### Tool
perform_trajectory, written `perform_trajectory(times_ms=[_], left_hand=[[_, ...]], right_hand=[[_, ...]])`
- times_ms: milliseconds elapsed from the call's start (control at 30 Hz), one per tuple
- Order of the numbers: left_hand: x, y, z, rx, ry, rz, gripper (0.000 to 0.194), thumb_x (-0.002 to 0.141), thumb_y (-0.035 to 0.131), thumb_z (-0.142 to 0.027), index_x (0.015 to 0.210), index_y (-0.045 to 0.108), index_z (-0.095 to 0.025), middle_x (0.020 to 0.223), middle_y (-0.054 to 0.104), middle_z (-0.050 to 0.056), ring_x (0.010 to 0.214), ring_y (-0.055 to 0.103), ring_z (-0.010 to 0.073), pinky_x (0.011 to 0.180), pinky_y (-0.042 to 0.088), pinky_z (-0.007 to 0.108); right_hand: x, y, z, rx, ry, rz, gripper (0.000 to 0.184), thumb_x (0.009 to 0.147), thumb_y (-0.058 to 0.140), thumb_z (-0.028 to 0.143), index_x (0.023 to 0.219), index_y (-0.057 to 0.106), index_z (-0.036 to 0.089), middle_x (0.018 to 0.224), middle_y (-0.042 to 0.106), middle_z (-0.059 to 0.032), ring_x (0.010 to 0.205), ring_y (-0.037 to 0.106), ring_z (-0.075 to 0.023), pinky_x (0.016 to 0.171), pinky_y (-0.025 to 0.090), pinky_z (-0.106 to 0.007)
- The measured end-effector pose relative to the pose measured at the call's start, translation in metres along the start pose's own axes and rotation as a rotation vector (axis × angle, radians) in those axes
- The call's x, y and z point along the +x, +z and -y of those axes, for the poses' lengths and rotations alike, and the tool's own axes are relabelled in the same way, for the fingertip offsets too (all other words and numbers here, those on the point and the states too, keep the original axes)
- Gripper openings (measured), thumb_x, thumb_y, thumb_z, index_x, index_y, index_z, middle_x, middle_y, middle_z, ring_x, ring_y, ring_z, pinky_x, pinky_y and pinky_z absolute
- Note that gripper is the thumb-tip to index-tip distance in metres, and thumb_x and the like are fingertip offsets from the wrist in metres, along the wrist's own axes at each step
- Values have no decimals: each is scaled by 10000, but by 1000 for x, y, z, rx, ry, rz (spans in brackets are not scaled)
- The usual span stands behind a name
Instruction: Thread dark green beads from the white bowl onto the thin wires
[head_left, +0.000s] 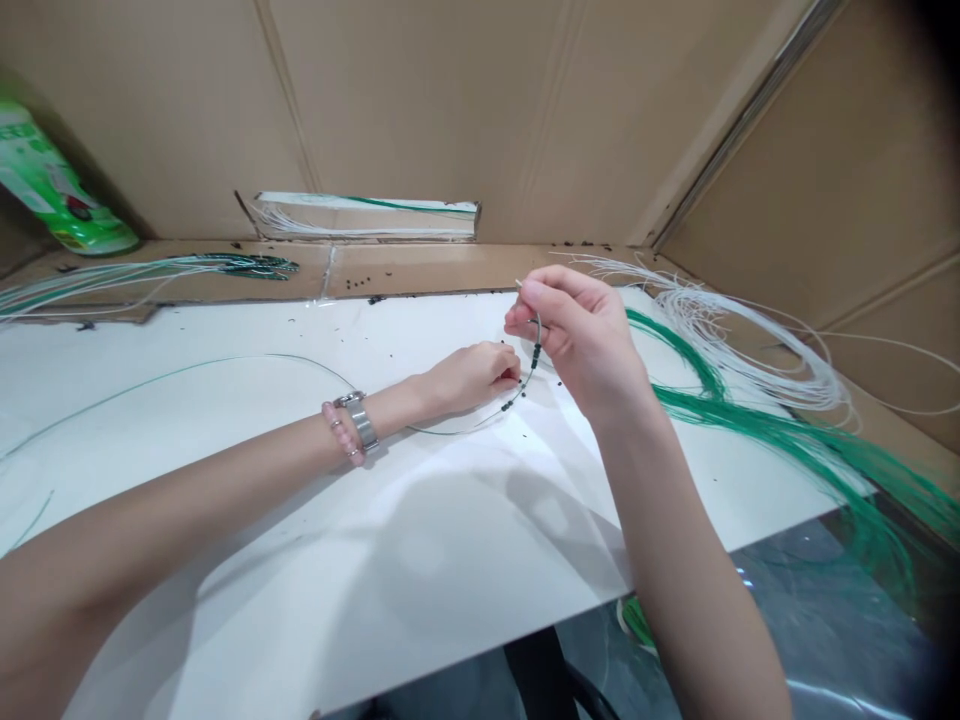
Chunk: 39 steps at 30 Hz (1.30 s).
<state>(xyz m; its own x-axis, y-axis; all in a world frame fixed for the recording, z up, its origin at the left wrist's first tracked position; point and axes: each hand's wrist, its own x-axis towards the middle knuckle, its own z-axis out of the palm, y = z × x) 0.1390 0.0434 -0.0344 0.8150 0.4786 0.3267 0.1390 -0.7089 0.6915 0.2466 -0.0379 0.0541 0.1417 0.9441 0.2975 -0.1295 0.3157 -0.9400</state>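
My right hand (581, 335) is raised over the white table, its thumb and fingers pinching the tip of a thin green wire (467, 430). Several small dark beads (535, 357) sit on this wire below the pinch, and a few more lie lower along its curve. Close by on the left, my left hand (480, 375) rests low over the tabletop with its fingers curled in. Whatever is between those fingers is hidden from view. From under the left wrist, which wears a watch and a pink bead bracelet, the wire seems to run on leftward across the table.
Green strands (772, 435) and a coil of white strands (787, 365) lie at the right. Another bundle (187, 266) sits at the far left, near a green bottle (71, 190). Cardboard walls (420, 95) enclose the white table (300, 560); dark specks are scattered about.
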Motion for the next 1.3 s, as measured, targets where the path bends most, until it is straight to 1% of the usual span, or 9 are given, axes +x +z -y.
perform_trajectory(times_ms=[200, 367, 400, 500, 600, 733, 867, 1067, 1300], left_hand=[[3, -5, -1, -233, -31, -118, 49, 750, 601, -191, 708, 584, -173, 712, 597, 16, 651, 529, 137, 624, 421, 276], [-15, -40, -27, -502, -152, -277, 192, 816, 589, -358, 782, 575, -169, 754, 614, 12, 668, 568, 100, 590, 455, 214], [-22, -48, -34, -587, -188, -312, 183, 816, 603, -352, 787, 582, -172, 759, 615, 2, 678, 575, 83, 608, 465, 194], [-42, -65, -56, -1106, -343, -396, 92, 754, 704, -221, 758, 632, -164, 746, 622, -24, 679, 581, 33, 655, 476, 121], [-55, -68, -69, -1329, -374, -349, 46, 745, 727, -167, 767, 688, -180, 758, 653, -28, 679, 602, 23, 695, 496, 102], [-62, -61, -74, -1385, -319, -273, 46, 739, 758, -205, 775, 729, -200, 756, 687, -33, 711, 639, 32, 757, 511, 106], [-64, -59, -76, -1382, -292, -270, 33, 750, 757, -217, 757, 735, -194, 708, 682, -40, 687, 633, 27, 752, 512, 106], [-64, -60, -79, -1404, -326, -262, 77, 728, 776, -225, 736, 711, -186, 675, 656, -49, 655, 609, 21, 689, 495, 90], [-69, -56, -77, -1453, -402, -253, 56, 765, 746, -237, 775, 700, -206, 725, 630, -54, 708, 591, 25, 729, 485, 111]], right_hand=[[0, 1, -6, -70, 17, 25, 92, 728, 683, 254, 690, 627, 192, 609, 601, 42, 607, 588, -83, 634, 521, -214], [-5, 12, -9, -218, -107, -16, 86, 750, 669, 246, 706, 621, 191, 683, 624, 24, 642, 604, -100, 623, 532, -231], [-7, 16, -9, -252, -140, -34, 81, 764, 664, 244, 715, 626, 191, 716, 636, 15, 685, 619, -107, 628, 534, -226], [-16, 29, -10, -286, -219, -81, 66, 797, 646, 222, 740, 631, 191, 801, 664, -6, 786, 647, -123, 631, 543, -216], [-25, 39, -10, -303, -275, -106, 74, 815, 618, 162, 750, 623, 198, 829, 666, -11, 777, 651, -124, 631, 557, -227], [-35, 44, -10, -360, -353, -122, 125, 816, 602, 111, 748, 618, 214, 841, 648, -10, 792, 635, -132, 613, 560, -234], [-38, 44, -12, -394, -392, -98, 143, 811, 599, 89, 769, 619, 223, 866, 641, -17, 823, 620, -142, 615, 554, -239], [-38, 45, -11, -412, -429, -94, 159, 802, 593, 70, 766, 612, 223, 853, 647, -20, 831, 624, -151, 631, 554, -257], [-40, 46, -11, -459, -432, -95, 144, 802, 597, 75, 775, 606, 216, 869, 646, -24, 844, 624, -153, 612, 551, -258]])
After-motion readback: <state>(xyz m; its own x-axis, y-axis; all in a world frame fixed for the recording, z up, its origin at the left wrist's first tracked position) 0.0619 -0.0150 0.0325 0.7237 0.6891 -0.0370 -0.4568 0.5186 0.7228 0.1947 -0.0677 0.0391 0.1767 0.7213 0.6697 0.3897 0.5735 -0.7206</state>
